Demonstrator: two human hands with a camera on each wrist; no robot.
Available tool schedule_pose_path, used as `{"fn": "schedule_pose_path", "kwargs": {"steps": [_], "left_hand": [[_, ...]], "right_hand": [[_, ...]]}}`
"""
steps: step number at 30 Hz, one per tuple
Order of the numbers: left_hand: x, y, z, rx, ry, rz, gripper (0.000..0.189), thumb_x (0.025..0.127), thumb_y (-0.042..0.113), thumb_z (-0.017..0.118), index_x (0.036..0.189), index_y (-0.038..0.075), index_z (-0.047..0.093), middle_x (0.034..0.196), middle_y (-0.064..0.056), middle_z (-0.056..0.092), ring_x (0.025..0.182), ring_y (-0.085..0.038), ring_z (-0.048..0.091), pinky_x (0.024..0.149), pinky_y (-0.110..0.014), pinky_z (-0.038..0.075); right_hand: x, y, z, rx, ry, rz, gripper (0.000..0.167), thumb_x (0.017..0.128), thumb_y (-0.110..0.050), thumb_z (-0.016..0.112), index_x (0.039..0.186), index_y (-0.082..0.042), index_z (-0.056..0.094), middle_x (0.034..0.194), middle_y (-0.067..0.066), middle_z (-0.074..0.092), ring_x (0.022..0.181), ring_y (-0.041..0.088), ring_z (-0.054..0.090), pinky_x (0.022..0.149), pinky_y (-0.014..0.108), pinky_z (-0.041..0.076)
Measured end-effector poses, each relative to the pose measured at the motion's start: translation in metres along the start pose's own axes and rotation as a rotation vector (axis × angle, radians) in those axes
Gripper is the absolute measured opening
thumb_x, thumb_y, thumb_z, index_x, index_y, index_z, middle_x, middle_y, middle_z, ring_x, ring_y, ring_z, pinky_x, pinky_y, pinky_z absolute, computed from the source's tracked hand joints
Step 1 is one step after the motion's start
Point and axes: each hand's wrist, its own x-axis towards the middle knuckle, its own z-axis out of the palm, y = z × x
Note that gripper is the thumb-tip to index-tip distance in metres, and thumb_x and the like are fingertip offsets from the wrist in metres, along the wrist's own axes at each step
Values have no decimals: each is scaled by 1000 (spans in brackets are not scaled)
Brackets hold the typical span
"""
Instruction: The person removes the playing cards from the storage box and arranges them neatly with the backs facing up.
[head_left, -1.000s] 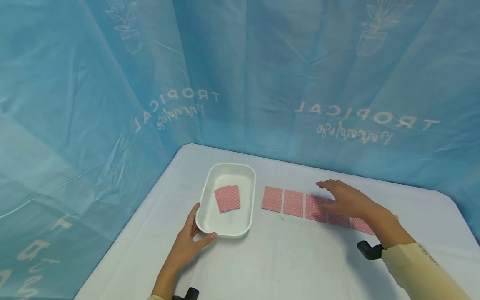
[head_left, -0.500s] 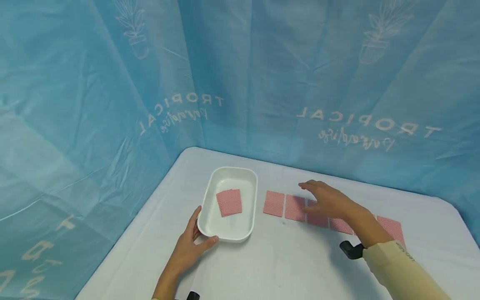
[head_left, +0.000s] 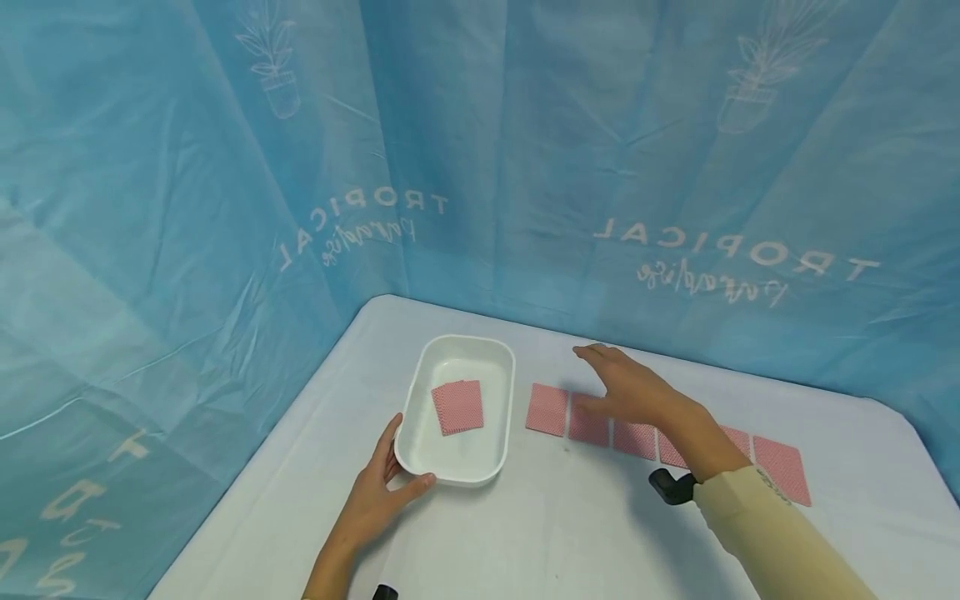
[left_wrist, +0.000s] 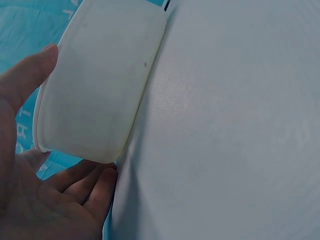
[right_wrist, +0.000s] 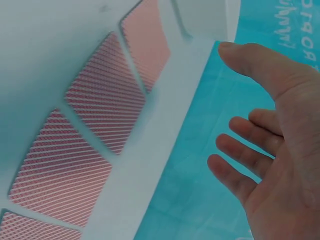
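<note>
A shallow white plastic tray (head_left: 498, 467) stands on the table with a small stack of overlapping playing cards (head_left: 459, 407), backs up, inside it. My left hand (head_left: 371, 498) holds its near left corner, thumb on the near side and fingers along the left. The left wrist view shows the thumb at the rim of the tray (left_wrist: 100, 80). To the right runs a row of face-down red-patterned playing cards (head_left: 547, 409). Above that row my right hand (head_left: 630, 387) hovers with fingers spread, holding nothing. The right wrist view shows it apart from the cards (right_wrist: 106, 92).
A white cloth (head_left: 555, 533) covers the table, whose far edge meets a blue printed curtain (head_left: 525, 167). The rightmost playing card (head_left: 782, 468) lies beyond my right forearm. A black wrist mount (head_left: 672, 487) sticks out from the right sleeve.
My right hand has moved left above the row of cards, toward the tray, uncovering the cards at the right end. My left hand stays at the tray's corner.
</note>
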Motion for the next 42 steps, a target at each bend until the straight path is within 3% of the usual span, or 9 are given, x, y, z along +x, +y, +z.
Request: {"fn": "schedule_pose_path", "kwargs": {"steps": [17, 27, 34, 42], "left_hand": [[2, 1, 0, 2, 6, -19, 98, 78, 35, 82, 150, 43, 15, 151, 0, 33, 133, -18, 41, 106, -35, 36], [2, 1, -2, -13, 10, -3, 100, 78, 33, 82, 153, 33, 17, 151, -1, 34, 132, -19, 42, 106, -36, 36], [1, 0, -1, -1, 17, -25, 101, 77, 34, 82, 154, 32, 17, 151, 0, 35, 132, -19, 42, 105, -35, 36], [2, -1, 0, -21, 8, -43, 103, 75, 34, 84, 154, 32, 17, 151, 0, 35, 132, -18, 41, 106, -33, 36]], "right_hand": [[29, -29, 1, 9, -24, -36, 79, 85, -43, 70, 150, -15, 35, 149, 6, 33, 136, 25, 31, 103, 48, 38], [52, -47, -2, 4, -61, -79, 83, 82, -44, 73, 150, -16, 35, 150, 5, 33, 137, 25, 30, 105, 48, 36], [66, -70, 11, -2, -71, -83, 88, 77, -45, 78, 150, -19, 36, 148, -1, 35, 135, 19, 32, 103, 41, 40], [79, -81, 26, -32, -83, -107, 90, 75, -48, 78, 149, -18, 37, 148, 0, 36, 134, 18, 34, 103, 39, 39]]}}
